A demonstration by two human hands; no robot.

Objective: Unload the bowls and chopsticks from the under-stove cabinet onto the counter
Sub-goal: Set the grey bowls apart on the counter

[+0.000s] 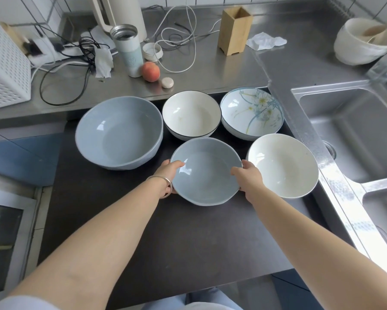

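Note:
A small grey-blue bowl [207,173] is at the middle of the dark counter [165,238]. My left hand [169,173] grips its left rim, thumb over the edge. My right hand [249,175] grips its right rim the same way. Around it stand a large grey-blue bowl [118,133] at left, a white bowl with a dark rim [191,115] behind, a flower-painted bowl [251,113] at back right and a plain white bowl [283,165] at right. An empty bamboo holder [235,30] stands on the steel counter; no chopsticks show.
A steel sink [353,130] lies to the right. Behind the bowls are a peach [151,71], a tumbler [127,50], tangled cables [76,48], crumpled tissue [265,41], a white perforated box [4,66] and a stack of white containers [362,41].

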